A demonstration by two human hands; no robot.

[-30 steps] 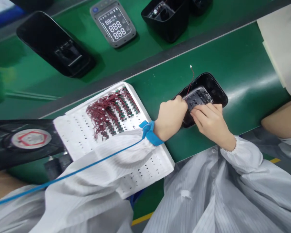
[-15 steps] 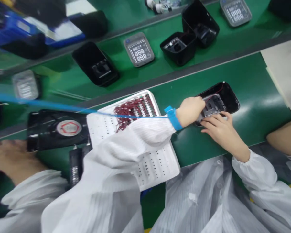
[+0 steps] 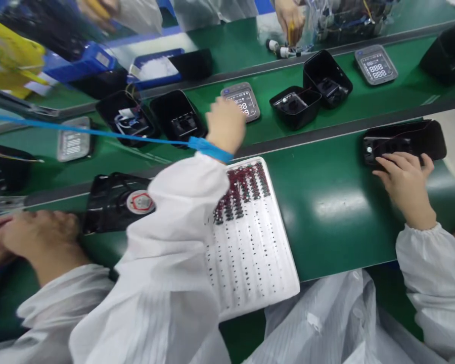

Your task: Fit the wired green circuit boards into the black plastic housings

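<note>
My left hand [image 3: 226,126], with a blue wrist strap, reaches over the conveyor to the lower-left edge of a grey display panel [image 3: 246,103] with lit-looking white digits. Its fingers are partly hidden and smeared, so I cannot tell whether they grip the panel. At the right, my right hand [image 3: 407,184] has its fingers bent over the near edge of a black plastic housing [image 3: 426,139] on the green bench. A thin wire shows inside this housing. Under my left forearm lies a white foam tray [image 3: 250,273] holding rows of small red-wired parts [image 3: 246,184].
On the conveyor [image 3: 273,134] stand several black housings [image 3: 178,119] and other display panels [image 3: 376,64]. A black part with a red-and-white label [image 3: 117,202] lies left of the tray, near a co-worker's hands [image 3: 45,237]. Across the line, another person's hand [image 3: 290,23] works.
My left hand has left the black housing and moved up and left to the display panel. My right hand and the housing have shifted right along the bench. The view has shifted too.
</note>
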